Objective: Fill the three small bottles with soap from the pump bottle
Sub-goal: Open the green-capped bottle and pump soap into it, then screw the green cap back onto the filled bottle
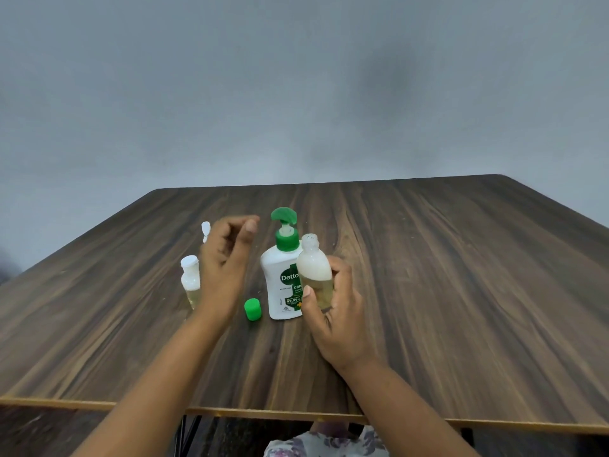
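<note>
As the left hand (224, 265) half-hides one bottle (190, 275), the rear bottle (205, 229) seems capped.

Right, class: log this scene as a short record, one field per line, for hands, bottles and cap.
left hand: over table, fingers loosely curled, holds nothing
right hand: grips uncapped bottle, partly filled
pump bottle: upright on table
green cap: loose beside pump bottle
capped bottle: upright, left of left hand
third bottle: partly hidden behind left hand

The white plastic pump bottle (280, 285), green-topped, stands upright. Beside it I hold an uncapped, part-filled translucent small bottle (313, 275). Two white-capped small bottles (190, 278) (205, 229) stand left.
</note>
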Demonstrator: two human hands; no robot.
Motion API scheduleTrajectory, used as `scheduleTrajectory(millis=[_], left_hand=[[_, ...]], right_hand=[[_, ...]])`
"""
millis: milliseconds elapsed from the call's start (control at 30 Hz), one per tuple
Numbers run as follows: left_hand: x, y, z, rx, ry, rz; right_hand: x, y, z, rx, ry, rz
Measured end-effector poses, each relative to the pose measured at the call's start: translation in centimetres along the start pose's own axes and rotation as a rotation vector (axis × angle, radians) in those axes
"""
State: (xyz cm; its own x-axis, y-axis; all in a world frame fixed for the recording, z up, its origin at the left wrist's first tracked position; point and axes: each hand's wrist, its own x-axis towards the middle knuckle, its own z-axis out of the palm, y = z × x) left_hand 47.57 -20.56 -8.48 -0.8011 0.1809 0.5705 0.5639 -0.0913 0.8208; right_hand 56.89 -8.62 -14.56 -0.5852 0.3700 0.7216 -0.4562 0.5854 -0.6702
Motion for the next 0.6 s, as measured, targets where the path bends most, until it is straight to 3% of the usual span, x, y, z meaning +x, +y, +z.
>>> scheduleTrajectory(millis=[167,300,400,600], left_hand=[[-4.3,-3.9,-1.8,0.234,-0.066,-0.001],[-5.7,-5.5,-2.8,0.364,-0.010,-0.082],[-6.1,-6.0,-2.9,0.495,-0.119,-0.082],[-6.1,-6.1,-3.0,0.564,-0.110,-0.069]], right_hand=[[-0.1,0.1,0.0,-0.001,0.011,-0.009],[-0.2,0.2,0.0,-0.046,-0.017,0.004],[-0.2,0.2,0.0,-0.085,-0.044,0.010],[-0.2,0.6,0.1,-0.111,-0.103,0.040]])
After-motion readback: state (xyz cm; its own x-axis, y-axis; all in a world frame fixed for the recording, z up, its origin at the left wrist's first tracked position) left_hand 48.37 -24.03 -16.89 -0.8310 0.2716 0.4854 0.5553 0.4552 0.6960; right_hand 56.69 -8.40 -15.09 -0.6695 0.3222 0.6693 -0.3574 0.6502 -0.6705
